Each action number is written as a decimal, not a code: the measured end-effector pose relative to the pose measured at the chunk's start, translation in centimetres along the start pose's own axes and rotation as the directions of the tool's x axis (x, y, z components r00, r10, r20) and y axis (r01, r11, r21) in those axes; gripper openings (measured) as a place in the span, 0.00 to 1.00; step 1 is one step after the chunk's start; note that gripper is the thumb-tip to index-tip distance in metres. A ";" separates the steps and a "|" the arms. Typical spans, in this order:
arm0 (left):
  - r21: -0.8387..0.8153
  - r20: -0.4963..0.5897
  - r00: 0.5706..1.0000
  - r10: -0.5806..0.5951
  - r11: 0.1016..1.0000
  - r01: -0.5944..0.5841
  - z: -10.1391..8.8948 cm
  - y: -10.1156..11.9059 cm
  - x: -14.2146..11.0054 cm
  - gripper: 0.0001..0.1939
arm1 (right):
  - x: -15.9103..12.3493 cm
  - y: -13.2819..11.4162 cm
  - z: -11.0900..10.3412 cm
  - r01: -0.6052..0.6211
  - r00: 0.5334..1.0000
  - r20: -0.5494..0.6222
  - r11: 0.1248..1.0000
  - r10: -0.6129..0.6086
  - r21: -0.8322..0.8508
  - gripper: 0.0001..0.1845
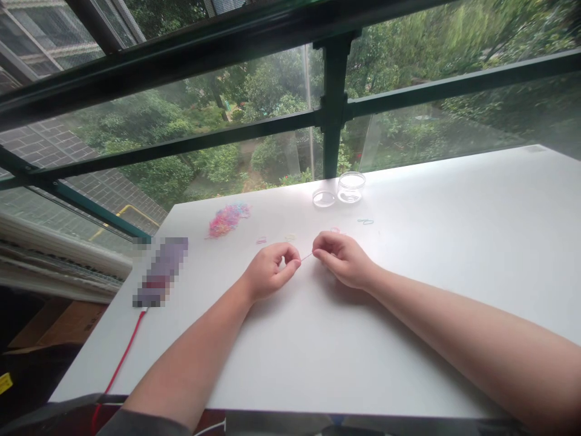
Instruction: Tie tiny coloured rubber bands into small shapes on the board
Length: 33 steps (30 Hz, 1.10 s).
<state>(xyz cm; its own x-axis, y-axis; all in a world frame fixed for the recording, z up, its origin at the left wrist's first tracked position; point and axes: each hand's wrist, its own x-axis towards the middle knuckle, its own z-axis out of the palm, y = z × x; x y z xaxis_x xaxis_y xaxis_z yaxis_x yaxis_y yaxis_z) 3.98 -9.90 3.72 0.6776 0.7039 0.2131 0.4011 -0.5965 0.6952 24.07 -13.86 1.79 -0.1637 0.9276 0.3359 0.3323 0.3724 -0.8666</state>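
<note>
A thin pinkish rubber band (307,257) runs taut between my two hands, just above the white table (399,369). My left hand (267,274) pinches one end between thumb and forefinger. At the other end, the fingertips of my right hand (347,259) are closed on it. Beyond the hands lie small groups of loose bands: pink ones (261,240), pale yellow-green ones (290,237) and teal ones (365,221). More pink bands (336,230) show just behind my right hand, partly hidden by it. A multicoloured heap of small bands (228,220) sits farther left.
A clear round jar (351,189) and a shallow clear dish or lid (324,198) stand at the table's back edge by the window frame (334,109). A blurred-out flat object (161,272) lies left, with a red cable (123,354) running over the front edge.
</note>
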 end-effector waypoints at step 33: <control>-0.027 -0.085 0.996 0.026 0.999 -0.029 0.7 -0.3 -0.1 0.05 | -0.5 -0.3 0.6 0.074 0.995 0.071 0.995 -0.069 -0.069 0.04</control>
<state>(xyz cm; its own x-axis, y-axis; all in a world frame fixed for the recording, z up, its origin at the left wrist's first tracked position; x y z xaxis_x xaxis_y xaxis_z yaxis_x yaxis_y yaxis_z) 4.22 -10.10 3.01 0.6328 0.7184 0.2889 0.3645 -0.6056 0.7074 23.52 -14.42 1.69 -0.2517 0.8951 0.3680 0.3824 0.4413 -0.8118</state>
